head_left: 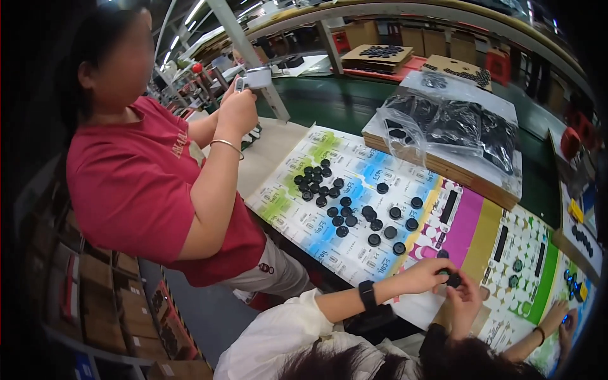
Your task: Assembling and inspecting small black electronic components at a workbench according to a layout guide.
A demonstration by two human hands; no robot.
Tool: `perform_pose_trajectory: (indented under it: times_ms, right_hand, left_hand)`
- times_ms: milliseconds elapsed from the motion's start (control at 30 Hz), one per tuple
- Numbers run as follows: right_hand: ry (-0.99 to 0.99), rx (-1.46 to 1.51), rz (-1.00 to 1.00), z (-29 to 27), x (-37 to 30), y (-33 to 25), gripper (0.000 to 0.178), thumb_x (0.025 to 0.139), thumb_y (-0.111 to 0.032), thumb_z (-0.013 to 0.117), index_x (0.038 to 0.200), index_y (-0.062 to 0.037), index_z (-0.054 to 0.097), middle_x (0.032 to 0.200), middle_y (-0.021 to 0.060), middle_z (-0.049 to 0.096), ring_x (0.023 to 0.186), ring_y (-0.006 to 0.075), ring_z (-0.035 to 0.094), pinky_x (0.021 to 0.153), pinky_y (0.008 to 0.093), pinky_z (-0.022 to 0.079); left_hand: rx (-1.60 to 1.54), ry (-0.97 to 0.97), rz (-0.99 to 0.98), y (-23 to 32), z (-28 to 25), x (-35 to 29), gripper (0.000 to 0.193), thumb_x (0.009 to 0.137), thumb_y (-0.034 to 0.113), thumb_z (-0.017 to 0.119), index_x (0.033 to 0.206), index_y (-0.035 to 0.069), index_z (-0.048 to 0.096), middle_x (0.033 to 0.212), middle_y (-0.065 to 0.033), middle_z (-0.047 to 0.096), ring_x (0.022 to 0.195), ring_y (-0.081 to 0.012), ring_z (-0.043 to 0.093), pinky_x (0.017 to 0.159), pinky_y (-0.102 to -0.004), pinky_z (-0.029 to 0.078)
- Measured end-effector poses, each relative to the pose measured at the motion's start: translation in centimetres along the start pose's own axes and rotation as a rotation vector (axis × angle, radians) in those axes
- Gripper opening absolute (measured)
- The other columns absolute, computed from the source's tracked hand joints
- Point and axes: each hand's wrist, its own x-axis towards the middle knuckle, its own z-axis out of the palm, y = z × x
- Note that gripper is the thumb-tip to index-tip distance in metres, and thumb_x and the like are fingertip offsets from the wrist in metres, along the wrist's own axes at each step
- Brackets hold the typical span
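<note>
My left hand (425, 276), with a black watch (367, 295) on its wrist, reaches in from the lower edge. Its fingertips pinch a small round black piece (453, 279). My right hand (465, 305) meets it there, fingers curled against the same piece; its exact grip is partly hidden. Just beyond the fingers lies another round black piece (442, 254). Farther left, several loose puck-shaped black pieces (368, 213) are spread over the printed sheets (354, 253) covering the table. What kind of part they are does not show.
At the left stands a person in a red shirt (145, 190), holding a white handheld device (258, 77). Clear bags of black parts (453, 123) rest on a stack of boards (487, 185) at the back. Another person's hand (555, 316) works at the lower right. Dark hair borders the bottom edge.
</note>
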Motion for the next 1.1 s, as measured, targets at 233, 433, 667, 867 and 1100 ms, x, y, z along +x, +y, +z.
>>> perform_pose_trajectory:
  times_ms: [233,433,667,867,1100]
  right_hand:
    - [-0.128,-0.351,-0.293,2.4,1.2,0.3,0.041,0.057,0.005,0.064,0.097,0.0008,0.054,0.078,0.0076,0.051,0.063,0.0144,0.049,0.057,0.0236,0.04]
    - [-0.16,-0.346,-0.296,2.5,1.3,0.6,0.038,0.056,0.004,0.064,0.093,0.0008,0.055,0.079,0.0081,0.051,0.063,0.0152,0.049,0.057,0.0241,0.04]
    - [-0.145,-0.344,-0.245,2.9,1.7,0.3,0.038,0.056,0.002,0.065,0.092,0.0005,0.055,0.077,0.0076,0.05,0.063,0.0151,0.049,0.057,0.0239,0.04]
    - [-0.164,-0.348,-0.262,2.6,1.1,0.3,0.038,0.056,0.001,0.066,0.092,0.0004,0.055,0.077,0.0074,0.049,0.062,0.015,0.048,0.057,0.0237,0.039]
    - [-0.157,-0.372,-0.258,2.7,1.2,0.0,0.039,0.056,0.0,0.066,0.094,0.0003,0.055,0.078,0.0073,0.05,0.063,0.0149,0.048,0.057,0.0234,0.039]
  left_hand:
    - [-0.274,0.071,-0.21,-0.5,-2.3,-2.4,0.03,0.081,0.006,0.046,0.112,0.007,0.046,0.078,-0.0014,0.054,0.054,-0.0052,0.048,0.045,-0.0156,0.036]
    - [-0.314,0.115,-0.103,-1.9,-1.5,-3.0,0.03,0.081,0.006,0.046,0.112,0.007,0.043,0.085,-0.0016,0.053,0.055,-0.0047,0.048,0.045,-0.0155,0.035]
    - [-0.291,0.147,-0.044,-2.4,-1.6,-2.6,0.026,0.082,0.006,0.045,0.108,0.005,0.043,0.089,-0.002,0.052,0.057,-0.0049,0.048,0.047,-0.016,0.037]
    - [-0.427,0.123,-0.097,-2.8,-1.8,-2.6,0.029,0.083,0.006,0.044,0.113,0.004,0.041,0.092,-0.0038,0.051,0.068,-0.0069,0.051,0.059,-0.0191,0.044]
    - [-0.511,0.106,-0.103,-3.1,-1.7,-2.4,0.033,0.083,0.005,0.044,0.116,0.004,0.039,0.103,-0.0069,0.049,0.085,-0.0104,0.052,0.071,-0.023,0.046]
